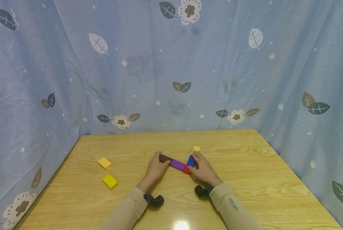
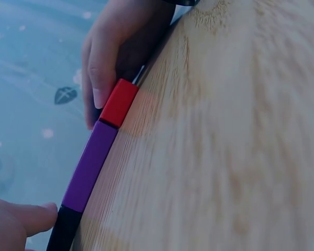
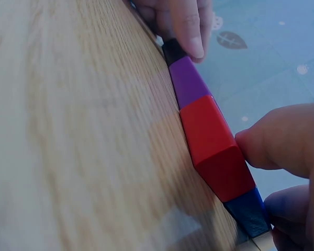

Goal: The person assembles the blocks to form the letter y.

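"How do the fingers lie?"

"The right hand (image 1: 203, 172) pinches the red block (image 1: 187, 170) on the table (image 1: 274, 191), fingers bent beside the blue block (image 1: 190, 161). Toward ten o'clock, past the purple block (image 1: 178, 165), the left hand (image 1: 154, 169) pinches the black block (image 1: 166, 159)."

"The risk?"

"Uneven squeezing might buckle the row, likeliest at red, where blue turns toward one o'clock."

"Count?"

"Two loose yellow blocks (image 1: 110, 182) toward nine o'clock; one each red, purple, black, blue; a third yellow block (image 1: 196, 148) beyond blue."
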{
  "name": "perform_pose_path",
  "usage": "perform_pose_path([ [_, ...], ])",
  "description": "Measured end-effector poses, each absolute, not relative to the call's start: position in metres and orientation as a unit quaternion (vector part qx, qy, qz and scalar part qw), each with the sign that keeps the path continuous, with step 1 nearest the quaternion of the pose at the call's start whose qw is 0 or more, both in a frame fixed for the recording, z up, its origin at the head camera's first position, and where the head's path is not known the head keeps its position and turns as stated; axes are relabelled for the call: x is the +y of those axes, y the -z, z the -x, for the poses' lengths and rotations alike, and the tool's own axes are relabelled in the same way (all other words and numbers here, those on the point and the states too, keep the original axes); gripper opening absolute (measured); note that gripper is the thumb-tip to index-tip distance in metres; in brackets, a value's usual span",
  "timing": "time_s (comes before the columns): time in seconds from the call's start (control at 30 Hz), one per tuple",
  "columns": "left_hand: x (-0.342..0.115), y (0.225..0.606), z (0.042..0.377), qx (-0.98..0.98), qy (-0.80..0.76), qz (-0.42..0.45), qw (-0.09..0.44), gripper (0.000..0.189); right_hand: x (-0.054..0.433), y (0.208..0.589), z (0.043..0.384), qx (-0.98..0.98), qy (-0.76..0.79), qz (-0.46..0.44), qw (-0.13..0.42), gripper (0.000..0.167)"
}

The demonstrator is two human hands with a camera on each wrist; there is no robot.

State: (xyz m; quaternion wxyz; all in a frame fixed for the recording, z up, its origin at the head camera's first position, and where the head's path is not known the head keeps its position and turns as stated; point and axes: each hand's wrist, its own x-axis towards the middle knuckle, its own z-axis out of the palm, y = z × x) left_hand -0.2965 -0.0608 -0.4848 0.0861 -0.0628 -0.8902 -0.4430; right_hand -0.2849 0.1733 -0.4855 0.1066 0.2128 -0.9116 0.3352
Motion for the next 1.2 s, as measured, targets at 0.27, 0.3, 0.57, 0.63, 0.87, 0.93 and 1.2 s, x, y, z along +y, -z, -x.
perform_pose_path([
  [0.27,-0.071,0.484,0.295,-0.878,0.470,0.070,0.058,0.065,0.173,0.487,0.287,-0.922,-0.325,-0.194,0.077,0.067],
  [0.3,-0.073,0.484,0.295,-0.875,0.476,0.070,0.054,0.065,0.173,0.487,0.287,-0.922,-0.324,-0.195,0.078,0.067],
  [0.57,-0.085,0.482,0.291,-0.863,0.499,0.071,0.028,0.067,0.175,0.487,0.289,-0.922,-0.330,-0.190,0.064,0.067],
  [0.63,-0.087,0.480,0.289,-0.862,0.501,0.073,0.026,0.068,0.175,0.488,0.290,-0.921,-0.332,-0.192,0.065,0.067],
  [0.87,-0.096,0.471,0.273,-0.864,0.494,0.094,0.029,0.066,0.175,0.489,0.290,-0.921,-0.331,-0.195,0.063,0.067],
  [0.93,-0.100,0.470,0.267,-0.866,0.490,0.099,0.031,0.066,0.175,0.488,0.289,-0.920,-0.333,-0.195,0.064,0.067],
  [1.2,-0.120,0.465,0.245,-0.872,0.477,0.097,0.054,0.064,0.176,0.487,0.290,-0.919,-0.334,-0.199,0.073,0.066],
])
